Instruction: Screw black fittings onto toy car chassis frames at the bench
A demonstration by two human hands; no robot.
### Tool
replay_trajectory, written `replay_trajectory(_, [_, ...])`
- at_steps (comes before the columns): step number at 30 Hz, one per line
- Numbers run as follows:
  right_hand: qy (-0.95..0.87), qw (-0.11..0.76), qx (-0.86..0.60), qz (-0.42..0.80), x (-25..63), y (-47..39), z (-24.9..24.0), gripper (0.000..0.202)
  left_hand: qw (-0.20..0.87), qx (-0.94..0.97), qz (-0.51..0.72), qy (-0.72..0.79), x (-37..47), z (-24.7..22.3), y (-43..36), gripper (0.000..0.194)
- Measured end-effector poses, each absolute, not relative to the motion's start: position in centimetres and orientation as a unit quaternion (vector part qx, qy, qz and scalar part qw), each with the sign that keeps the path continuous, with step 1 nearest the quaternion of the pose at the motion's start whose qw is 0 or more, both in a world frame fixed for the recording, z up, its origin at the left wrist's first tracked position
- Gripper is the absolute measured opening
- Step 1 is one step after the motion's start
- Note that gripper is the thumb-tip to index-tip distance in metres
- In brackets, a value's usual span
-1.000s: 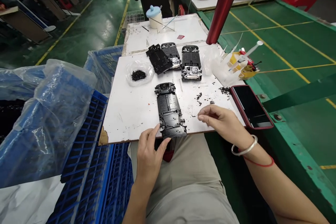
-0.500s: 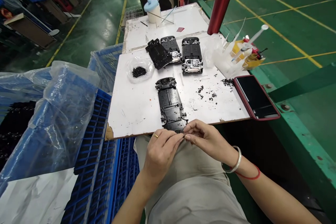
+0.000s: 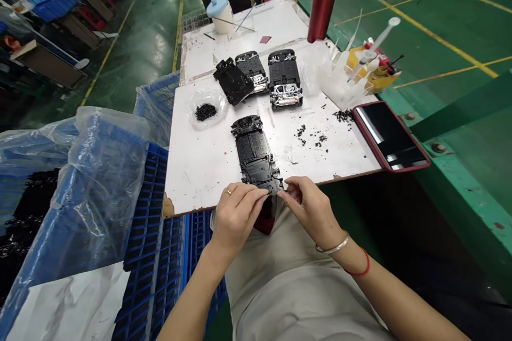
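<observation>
A black toy car chassis (image 3: 256, 157) lies lengthwise on the white table, its near end reaching the front edge. Both hands are at that near end. My left hand (image 3: 239, 213) has thumb and fingers pressed together, the tips against the chassis's near edge. Just to the right, the thumb and forefinger of my right hand (image 3: 310, 206) pinch close to its corner, the other fingers curled. Whatever small piece sits in either pinch is too small or hidden to name. Farther back lie a bare black chassis (image 3: 234, 82) and two chassis with silver parts, one being this chassis (image 3: 285, 77).
A plastic bag of small black parts (image 3: 206, 111) lies left; loose black bits (image 3: 320, 141) are scattered right. A phone (image 3: 390, 136) overhangs the right edge. Behind stand a red flask (image 3: 326, 0), a lidded cup (image 3: 221, 16) and a yellow box (image 3: 374, 72). Blue crates (image 3: 148, 213) flank the left.
My fingertips, which met just in front of the chassis, are now slightly apart at its near end. The view has shifted a little; a dark red thing shows below the table edge.
</observation>
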State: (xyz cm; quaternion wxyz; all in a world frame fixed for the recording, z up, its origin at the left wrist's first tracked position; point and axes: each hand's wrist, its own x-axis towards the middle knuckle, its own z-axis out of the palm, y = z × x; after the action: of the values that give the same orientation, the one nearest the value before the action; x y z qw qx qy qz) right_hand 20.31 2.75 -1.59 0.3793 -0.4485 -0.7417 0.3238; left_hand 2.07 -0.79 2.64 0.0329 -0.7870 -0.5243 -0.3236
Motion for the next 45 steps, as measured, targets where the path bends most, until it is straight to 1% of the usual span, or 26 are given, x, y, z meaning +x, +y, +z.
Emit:
replay_trajectory(2, [-0.735, 0.382, -0.462, 0.317, 19.8, 2.8, -1.5, 0.012, 0.028, -0.795, -0.313, -0.518, 2.0, 3.0, -0.2, 0.014])
replay_trajectory(5, [-0.738, 0.385, -0.465, 0.301, 19.5, 3.0, -1.2, 0.007, 0.028, -0.809, -0.296, -0.507, 1.9, 3.4, 0.7, 0.013])
replay_trajectory(9, [-0.719, 0.415, -0.469, 0.3, 19.5, 3.1, -0.8, 0.006, 0.028, -0.829, -0.278, -0.485, 2.0, 3.8, 2.3, 0.01])
replay_trajectory(13, [-0.698, 0.446, -0.461, 0.317, 19.7, 3.0, -0.9, 0.006, 0.015, -0.852, -0.261, -0.455, 2.2, 4.0, 3.8, 0.01])
replay_trajectory(18, [-0.667, 0.467, -0.443, 0.376, 20.0, 2.9, -0.4, 0.009, -0.009, -0.879, -0.236, -0.415, 2.1, 3.7, 4.8, 0.014])
replay_trajectory(24, [-0.645, 0.462, -0.451, 0.409, 20.2, 3.0, 0.1, 0.008, -0.012, -0.893, -0.203, -0.401, 2.1, 3.9, 5.4, 0.015])
replay_trajectory(32, [-0.642, 0.454, -0.459, 0.414, 20.3, 3.0, 0.0, 0.008, 0.004, -0.917, -0.155, -0.367, 2.3, 5.2, 6.2, 0.017])
replay_trajectory(42, [-0.649, 0.448, -0.459, 0.409, 20.5, 3.0, 0.3, 0.009, 0.045, -0.938, -0.144, -0.312, 2.0, 5.6, 6.8, 0.021])
replay_trajectory(45, [-0.656, 0.444, -0.453, 0.41, 20.6, 3.0, 0.4, 0.008, 0.046, -0.943, -0.146, -0.297, 1.8, 5.6, 6.9, 0.019])
